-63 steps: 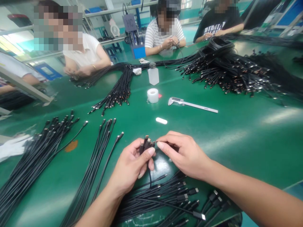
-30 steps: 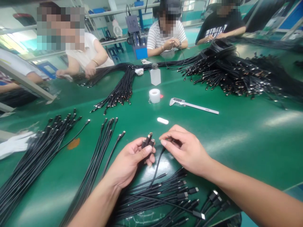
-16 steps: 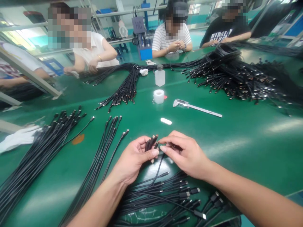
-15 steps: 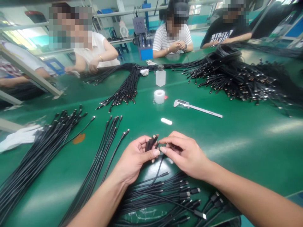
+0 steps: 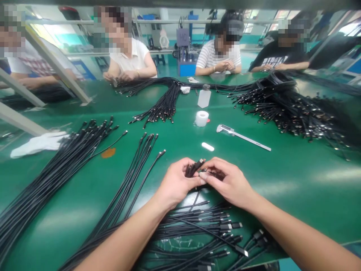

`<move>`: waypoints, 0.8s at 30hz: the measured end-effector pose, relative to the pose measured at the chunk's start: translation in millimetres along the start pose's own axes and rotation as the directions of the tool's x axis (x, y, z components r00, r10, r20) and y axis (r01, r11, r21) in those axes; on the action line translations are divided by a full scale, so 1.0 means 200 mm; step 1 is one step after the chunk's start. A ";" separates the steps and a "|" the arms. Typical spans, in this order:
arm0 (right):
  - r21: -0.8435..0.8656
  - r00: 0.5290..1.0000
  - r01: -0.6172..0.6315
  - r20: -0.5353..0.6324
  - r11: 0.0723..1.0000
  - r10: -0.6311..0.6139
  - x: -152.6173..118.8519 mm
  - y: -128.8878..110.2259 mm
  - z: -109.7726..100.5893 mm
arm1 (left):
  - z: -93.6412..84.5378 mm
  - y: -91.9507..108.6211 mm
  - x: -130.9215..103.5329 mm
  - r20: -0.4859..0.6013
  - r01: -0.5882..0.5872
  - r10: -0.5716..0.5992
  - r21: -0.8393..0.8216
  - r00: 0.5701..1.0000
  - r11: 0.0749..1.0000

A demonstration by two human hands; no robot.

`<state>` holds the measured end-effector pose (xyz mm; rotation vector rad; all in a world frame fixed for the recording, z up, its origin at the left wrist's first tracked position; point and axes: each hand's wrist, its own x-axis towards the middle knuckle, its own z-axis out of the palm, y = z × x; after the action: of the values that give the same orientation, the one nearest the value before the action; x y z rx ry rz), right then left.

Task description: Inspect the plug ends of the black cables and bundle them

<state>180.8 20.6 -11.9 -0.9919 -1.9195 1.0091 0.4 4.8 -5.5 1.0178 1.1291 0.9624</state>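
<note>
My left hand [image 5: 180,181] is closed round several black cable ends with metal connectors [image 5: 194,168]. Close against it, my right hand [image 5: 225,178] pinches at the tips of these connectors with thumb and forefinger. The curled fingers of the right hand also have small dark pieces under them, partly hidden; I take them for cable connectors. Below both hands lies a loose spread of black USB cables [image 5: 194,226], their plugs pointing right. Left of my hands, a thin bunch of black cables [image 5: 128,177] lies slantwise on the green table [image 5: 296,180].
A thick cable bundle [image 5: 62,169] lies at left beside a white glove [image 5: 39,145]. Ahead are a white oval piece [image 5: 208,146], a tape roll [image 5: 202,118], a bottle [image 5: 204,97] and a caliper [image 5: 244,137]. A cable heap [image 5: 287,109] lies far right. Several people sit opposite.
The camera view has shifted, so the table and everything on it appear farther right. My right thumb and forefinger have come closer to the connectors in my left hand.
</note>
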 end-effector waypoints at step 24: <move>-0.204 0.969 0.246 0.020 0.947 -0.248 -0.01 0.07 -0.03 | -0.21 0.09 0.05 0.239 0.313 -0.262 -0.208 0.935 0.927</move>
<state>190.1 26.3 -22.8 -0.8363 -2.1130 0.6746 -40.6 25.0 3.4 0.7091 0.9290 0.7180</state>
